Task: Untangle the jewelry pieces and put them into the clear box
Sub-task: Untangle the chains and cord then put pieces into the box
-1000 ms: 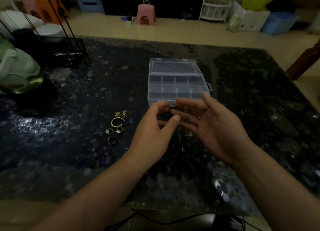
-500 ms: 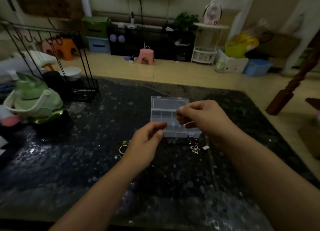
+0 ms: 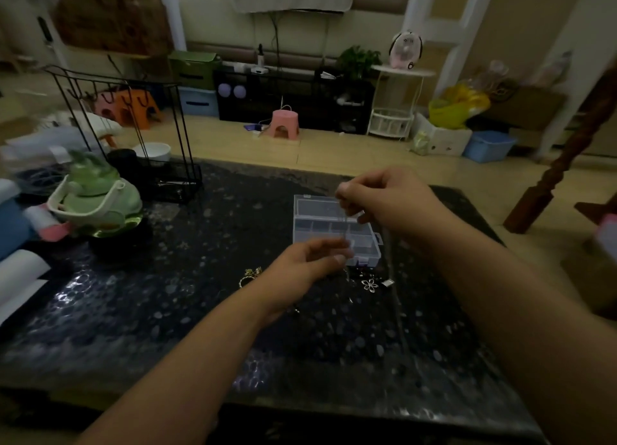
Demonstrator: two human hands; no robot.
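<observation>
Box (image 3: 335,231) open on table (image 3: 167,311), compartments look empty. Right hand (image 3: 387,201) has risen since before, grip pinching a thin chain (image 3: 344,224); left hand (image 3: 300,267) pinches below it, flower charm (image 3: 370,284) unmoved.

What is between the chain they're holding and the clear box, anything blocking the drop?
Nothing visible. The clear box lies open on the table, lid folded back, compartments exposed. The right hand and left hand pinch a thin chain, barely visible, just above it. The flower charm and gold pieces lie nearer the person, out of the way.
</observation>
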